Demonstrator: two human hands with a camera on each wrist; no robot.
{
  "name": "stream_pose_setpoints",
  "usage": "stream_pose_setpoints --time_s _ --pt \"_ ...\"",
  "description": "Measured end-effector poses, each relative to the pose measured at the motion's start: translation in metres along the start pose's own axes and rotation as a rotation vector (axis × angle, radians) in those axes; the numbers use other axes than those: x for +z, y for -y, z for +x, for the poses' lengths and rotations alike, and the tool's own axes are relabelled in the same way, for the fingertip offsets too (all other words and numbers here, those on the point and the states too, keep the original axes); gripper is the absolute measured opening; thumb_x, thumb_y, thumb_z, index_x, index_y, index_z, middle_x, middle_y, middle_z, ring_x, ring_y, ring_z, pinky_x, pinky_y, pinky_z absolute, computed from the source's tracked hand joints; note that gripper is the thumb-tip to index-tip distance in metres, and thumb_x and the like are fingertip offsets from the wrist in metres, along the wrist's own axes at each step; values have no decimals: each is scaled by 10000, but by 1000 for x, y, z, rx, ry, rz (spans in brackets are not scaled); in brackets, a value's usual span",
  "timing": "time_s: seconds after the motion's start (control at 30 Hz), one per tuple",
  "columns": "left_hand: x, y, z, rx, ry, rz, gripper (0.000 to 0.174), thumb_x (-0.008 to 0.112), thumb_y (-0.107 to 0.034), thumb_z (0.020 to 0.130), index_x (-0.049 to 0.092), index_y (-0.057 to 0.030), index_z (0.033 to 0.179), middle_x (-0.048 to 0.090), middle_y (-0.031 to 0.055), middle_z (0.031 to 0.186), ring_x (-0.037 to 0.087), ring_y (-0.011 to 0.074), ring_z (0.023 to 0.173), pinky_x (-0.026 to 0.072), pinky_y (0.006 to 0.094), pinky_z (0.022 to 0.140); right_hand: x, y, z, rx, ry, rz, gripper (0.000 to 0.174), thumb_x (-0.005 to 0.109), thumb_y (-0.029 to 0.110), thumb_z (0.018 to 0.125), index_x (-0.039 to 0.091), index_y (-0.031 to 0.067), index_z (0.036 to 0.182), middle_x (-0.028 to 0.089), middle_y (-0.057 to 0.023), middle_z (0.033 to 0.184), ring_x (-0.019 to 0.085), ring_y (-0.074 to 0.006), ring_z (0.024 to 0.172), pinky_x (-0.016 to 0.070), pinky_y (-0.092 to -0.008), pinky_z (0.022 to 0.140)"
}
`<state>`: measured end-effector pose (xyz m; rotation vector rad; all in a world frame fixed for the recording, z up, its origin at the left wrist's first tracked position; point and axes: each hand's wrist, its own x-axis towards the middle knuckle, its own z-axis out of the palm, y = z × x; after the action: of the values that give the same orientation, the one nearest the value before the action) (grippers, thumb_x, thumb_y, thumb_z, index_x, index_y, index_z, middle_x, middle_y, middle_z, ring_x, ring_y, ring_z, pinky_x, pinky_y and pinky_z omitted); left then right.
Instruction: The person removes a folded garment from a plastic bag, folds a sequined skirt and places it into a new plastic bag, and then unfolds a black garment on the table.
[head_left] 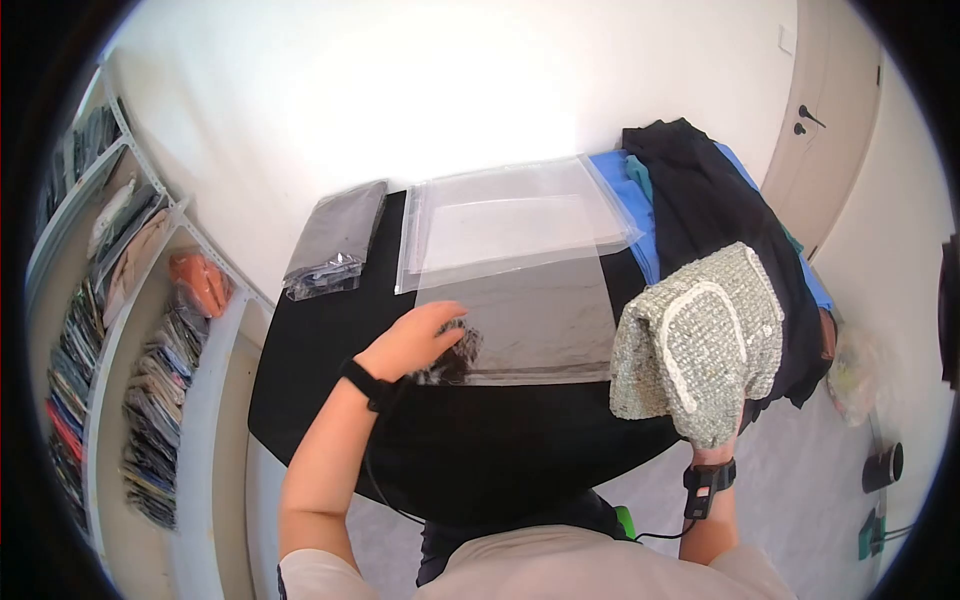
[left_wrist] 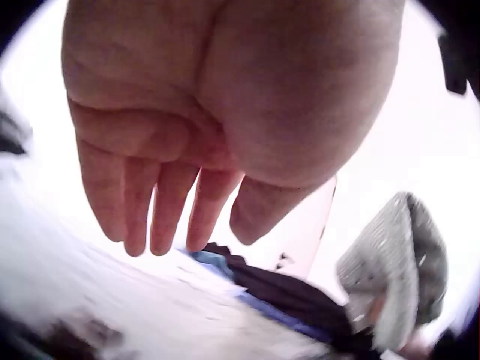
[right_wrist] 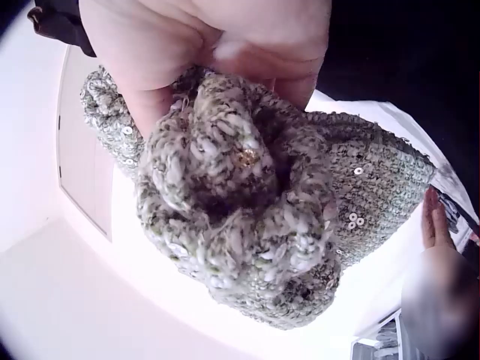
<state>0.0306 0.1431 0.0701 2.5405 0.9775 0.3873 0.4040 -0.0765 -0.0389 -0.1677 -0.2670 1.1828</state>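
A folded grey-green knitted garment with white trim (head_left: 705, 330) hangs from my right hand (head_left: 715, 452), raised over the table's right side; the cloth hides most of the fingers. In the right wrist view the fingers of that hand (right_wrist: 217, 45) grip bunched knit (right_wrist: 240, 195) with sequins. My left hand (head_left: 412, 338) hovers at the lower left corner of a clear plastic bag (head_left: 530, 320), beside a dark print on it. In the left wrist view the left hand (left_wrist: 225, 97) has nearly straight fingers and holds nothing.
A stack of clear bags (head_left: 510, 215) lies at the back of the black table (head_left: 440, 440), with a packed grey garment (head_left: 340, 235) to its left. Black clothing (head_left: 700, 190) and blue clothing (head_left: 625, 185) are piled at the right. Shelves of packed clothes (head_left: 165, 390) stand at far left.
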Motion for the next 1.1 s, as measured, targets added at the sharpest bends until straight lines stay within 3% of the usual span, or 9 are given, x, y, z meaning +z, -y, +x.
stream_pose_setpoints --time_s 0.1,0.17,0.2,0.27,0.4,0.5,0.83,0.93,1.1 --pt "16 14 -32 -23 88 48 488 564 -270 878 449 -21 1281 398 245 1348 399 389 1231 359 420 1003 7 7 -12 -64 -41 -104 517 428 390 942 405 59 1338 444 -116 1357 449 -299 1203 358 -435 1028" --pt "31 11 -46 27 103 197 524 566 -310 870 434 -43 1301 388 244 1350 384 397 1236 354 438 1001 9 12 -19 -93 -65 -158 525 421 403 942 405 59 1337 455 -114 1345 464 -300 1187 376 -437 1011" --pt "34 -6 -51 -26 49 325 526 568 -322 866 442 -44 1295 400 237 1335 391 383 1232 355 447 996 0 16 -24 -82 10 -201 538 416 421 940 404 55 1335 463 -114 1336 472 -300 1177 390 -438 998" --pt "40 -33 -62 -125 -26 483 487 578 -314 859 475 -92 1279 430 216 1297 403 364 1217 357 460 984 19 13 -28 -111 -103 -250 543 420 423 936 400 56 1337 460 -124 1336 482 -305 1167 397 -444 991" --pt "46 -74 -59 150 -78 385 409 591 -218 859 511 -159 1256 408 228 1323 395 399 1221 344 449 1000 28 10 -50 -73 -225 -331 549 432 417 927 395 55 1338 460 -140 1331 499 -312 1147 409 -451 978" --pt "61 -70 -61 119 -14 276 396 585 -211 862 517 -165 1249 404 232 1326 397 400 1222 358 438 992 32 11 -62 4 -224 -344 550 445 406 920 394 52 1338 465 -148 1323 511 -316 1132 419 -454 966" --pt "57 -64 -58 106 -140 255 355 596 -188 843 555 -71 1175 492 175 1258 457 319 1185 404 402 945 43 -4 -64 198 -139 -283 557 488 369 896 390 42 1335 482 -174 1296 549 -329 1083 450 -463 929" --pt "48 -67 -58 130 -26 313 303 607 -148 811 593 -44 1095 558 116 1176 511 276 1120 456 375 869 49 -17 -66 250 -168 -276 553 519 332 877 396 36 1328 496 -172 1282 557 -328 1072 459 -460 917" --pt "57 -60 -63 165 -192 403 262 591 -50 770 616 -52 1031 604 88 1077 581 255 987 502 332 755 52 -28 -67 376 -188 -359 584 627 223 797 417 35 1308 544 -152 1225 570 -313 1049 466 -449 904"
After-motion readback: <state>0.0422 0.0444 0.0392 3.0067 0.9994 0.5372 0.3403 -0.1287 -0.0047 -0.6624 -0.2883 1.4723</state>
